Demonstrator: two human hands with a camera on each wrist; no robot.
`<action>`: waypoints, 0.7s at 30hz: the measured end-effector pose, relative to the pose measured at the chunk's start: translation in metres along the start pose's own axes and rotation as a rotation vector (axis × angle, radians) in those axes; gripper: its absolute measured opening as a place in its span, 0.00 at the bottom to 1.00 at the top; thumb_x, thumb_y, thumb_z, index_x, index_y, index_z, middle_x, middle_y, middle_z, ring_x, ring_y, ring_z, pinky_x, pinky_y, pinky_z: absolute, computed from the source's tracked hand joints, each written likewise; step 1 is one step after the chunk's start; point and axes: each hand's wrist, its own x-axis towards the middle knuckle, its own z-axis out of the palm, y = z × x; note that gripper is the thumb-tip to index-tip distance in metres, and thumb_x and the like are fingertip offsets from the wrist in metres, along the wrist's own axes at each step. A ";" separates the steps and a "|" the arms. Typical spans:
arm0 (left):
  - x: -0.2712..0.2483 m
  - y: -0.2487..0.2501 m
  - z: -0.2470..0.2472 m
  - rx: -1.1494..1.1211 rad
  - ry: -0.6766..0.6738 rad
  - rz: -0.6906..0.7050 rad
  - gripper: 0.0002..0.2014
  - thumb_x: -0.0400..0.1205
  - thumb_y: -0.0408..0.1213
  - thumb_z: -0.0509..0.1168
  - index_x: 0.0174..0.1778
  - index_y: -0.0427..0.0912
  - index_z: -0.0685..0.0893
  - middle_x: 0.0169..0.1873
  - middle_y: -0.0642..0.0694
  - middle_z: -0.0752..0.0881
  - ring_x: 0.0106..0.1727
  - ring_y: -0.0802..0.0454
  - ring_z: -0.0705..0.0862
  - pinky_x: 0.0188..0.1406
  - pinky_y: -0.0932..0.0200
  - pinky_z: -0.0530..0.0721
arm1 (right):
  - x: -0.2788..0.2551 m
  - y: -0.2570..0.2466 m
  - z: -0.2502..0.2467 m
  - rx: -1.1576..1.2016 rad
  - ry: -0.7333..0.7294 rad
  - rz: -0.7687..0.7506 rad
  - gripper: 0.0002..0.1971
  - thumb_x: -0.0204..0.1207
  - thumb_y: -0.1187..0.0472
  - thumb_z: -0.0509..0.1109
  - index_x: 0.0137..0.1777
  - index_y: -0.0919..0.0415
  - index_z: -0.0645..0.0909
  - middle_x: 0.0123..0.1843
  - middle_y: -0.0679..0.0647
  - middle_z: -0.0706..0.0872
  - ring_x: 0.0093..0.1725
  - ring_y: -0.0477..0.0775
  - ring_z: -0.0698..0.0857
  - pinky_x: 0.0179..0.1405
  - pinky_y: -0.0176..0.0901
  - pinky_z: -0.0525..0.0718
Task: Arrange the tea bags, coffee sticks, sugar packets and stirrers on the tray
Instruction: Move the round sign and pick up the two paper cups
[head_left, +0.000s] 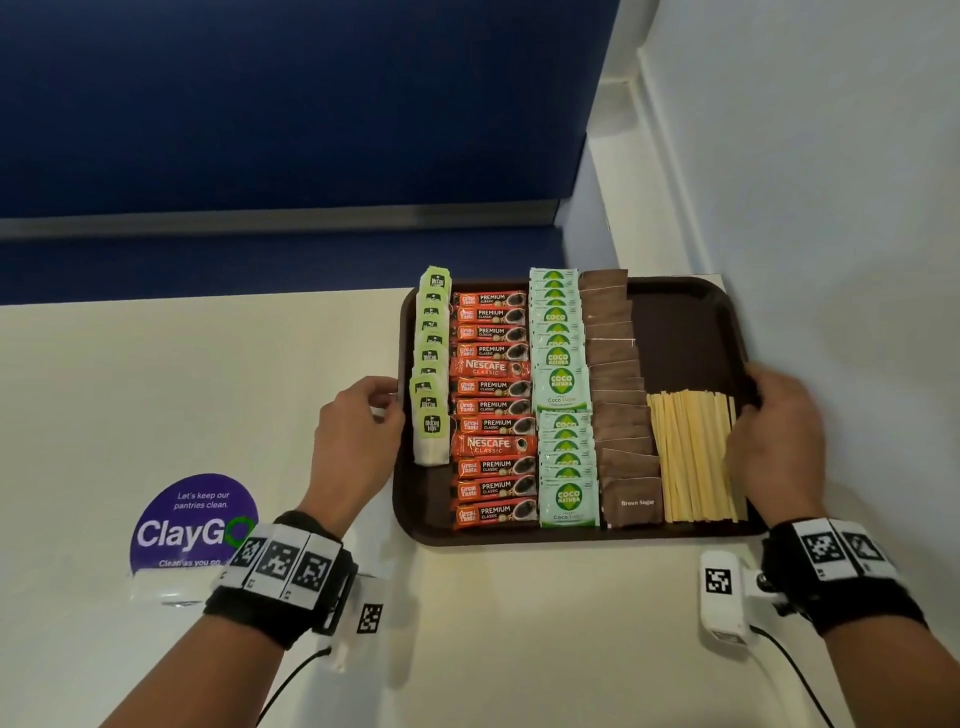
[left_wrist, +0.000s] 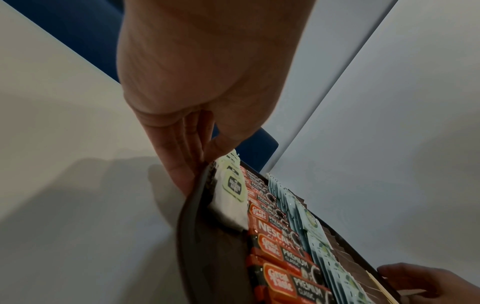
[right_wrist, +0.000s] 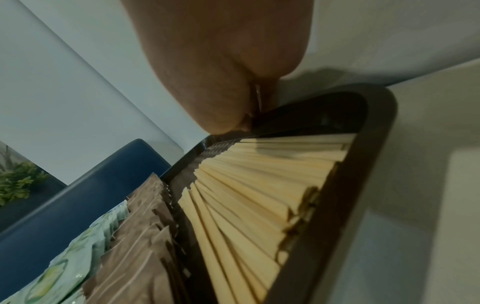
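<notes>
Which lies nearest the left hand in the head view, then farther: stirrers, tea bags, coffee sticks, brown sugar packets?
From the left hand:
1. Tea bags, by the tray's left rim.
2. Coffee sticks, next column.
3. Brown sugar packets, right of centre.
4. Stirrers, far right.

tea bags (head_left: 430, 364) left – stirrers (head_left: 693, 457) right, on tray (head_left: 691, 312)

1. Black wristbands (head_left: 291, 577) on both bare forearms, each carrying white squares printed with black coded markers.
2. White camera units (head_left: 722, 597) clipped at the wrists, thin black cables (head_left: 795, 670) trailing.
</notes>
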 end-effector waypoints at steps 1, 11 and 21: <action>-0.001 0.000 -0.001 -0.015 -0.001 -0.004 0.14 0.92 0.42 0.68 0.72 0.45 0.87 0.60 0.46 0.93 0.53 0.47 0.93 0.58 0.41 0.95 | -0.003 -0.002 -0.002 -0.019 0.007 -0.005 0.26 0.84 0.74 0.65 0.82 0.64 0.77 0.76 0.68 0.81 0.75 0.72 0.79 0.78 0.66 0.78; -0.065 -0.040 -0.025 -0.105 0.087 0.055 0.11 0.91 0.39 0.71 0.69 0.50 0.87 0.55 0.54 0.86 0.51 0.63 0.86 0.46 0.73 0.82 | -0.077 -0.073 0.000 0.037 -0.016 -0.279 0.20 0.86 0.49 0.61 0.71 0.56 0.83 0.67 0.65 0.81 0.70 0.69 0.72 0.70 0.66 0.69; -0.163 -0.119 -0.080 -0.150 0.150 0.000 0.10 0.90 0.32 0.70 0.63 0.49 0.91 0.51 0.58 0.89 0.54 0.58 0.87 0.53 0.75 0.78 | -0.185 -0.172 0.059 0.224 -0.234 -0.782 0.11 0.86 0.58 0.67 0.57 0.61 0.90 0.54 0.56 0.86 0.54 0.63 0.79 0.57 0.59 0.75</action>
